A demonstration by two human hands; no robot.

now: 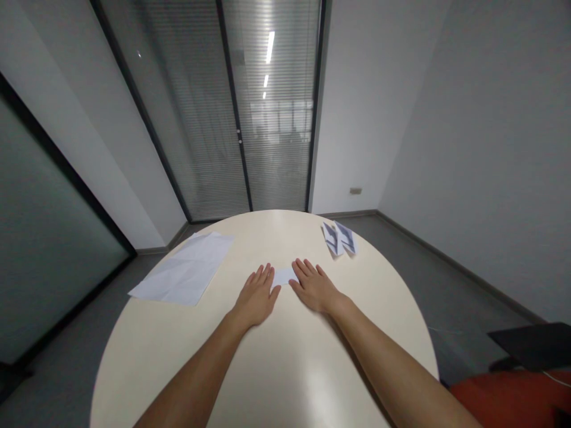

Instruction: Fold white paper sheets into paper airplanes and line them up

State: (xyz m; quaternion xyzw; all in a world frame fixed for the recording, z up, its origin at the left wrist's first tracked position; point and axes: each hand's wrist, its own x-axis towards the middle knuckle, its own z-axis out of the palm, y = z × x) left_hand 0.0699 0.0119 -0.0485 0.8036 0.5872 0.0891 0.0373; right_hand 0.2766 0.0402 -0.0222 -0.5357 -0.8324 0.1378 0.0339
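Note:
A small piece of white paper lies flat on the round cream table, between my two hands. My left hand rests palm down at the paper's left end, its fingers stretched forward. On the right end lies my right hand, also palm down with the fingers extended. Both hands cover the paper's ends, so its full outline is hidden. Neither hand grips anything.
Large creased white sheets lie at the table's left edge. Two folded paper pieces sit near the far right edge. Beyond the table stands a glass partition with blinds. A red chair and a dark flat object are at lower right.

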